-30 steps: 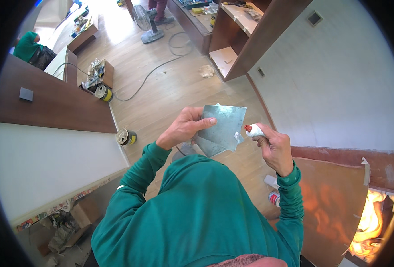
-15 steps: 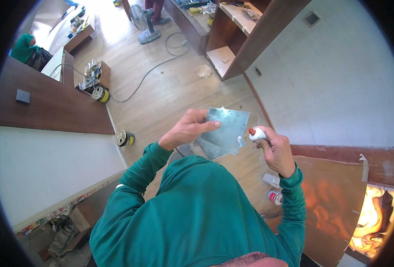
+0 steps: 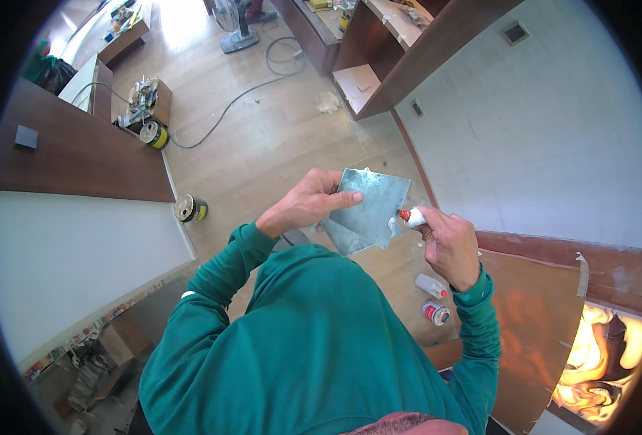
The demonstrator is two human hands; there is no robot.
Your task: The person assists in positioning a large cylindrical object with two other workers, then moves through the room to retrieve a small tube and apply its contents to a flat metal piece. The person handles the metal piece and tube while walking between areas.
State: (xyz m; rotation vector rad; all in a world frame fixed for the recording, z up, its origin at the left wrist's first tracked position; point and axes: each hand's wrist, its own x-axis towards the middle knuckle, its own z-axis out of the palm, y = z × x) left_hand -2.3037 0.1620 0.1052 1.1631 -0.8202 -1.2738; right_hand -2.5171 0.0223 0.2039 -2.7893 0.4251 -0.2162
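Observation:
My left hand [image 3: 305,203] is closed on a thin, square grey-green plate [image 3: 375,196], its thumb lying flat on the upper face. A second sheet-like part [image 3: 350,239] shows under the plate's lower edge; whether it is separate I cannot tell. In my right hand [image 3: 450,246] is a small white bottle [image 3: 417,217] with a red nozzle [image 3: 404,214], pointing left. The nozzle sits at the plate's right edge, just above a whitish blob [image 3: 392,223] near the corner. Contact between nozzle and plate is too fine to make out.
A white bottle with a red cap [image 3: 429,285] and a round can [image 3: 435,313] stand on the floor below my right arm. At left are two more cans [image 3: 190,209], [image 3: 154,135] and a box of tools [image 3: 150,101]. A cable [image 3: 226,109] crosses the floor. Flame-like orange shapes [image 3: 589,362] glow lower right.
The white bottle in my right hand has moved left, bringing its red nozzle up to the plate's edge. My left hand keeps its hold. The whole view has shifted slightly.

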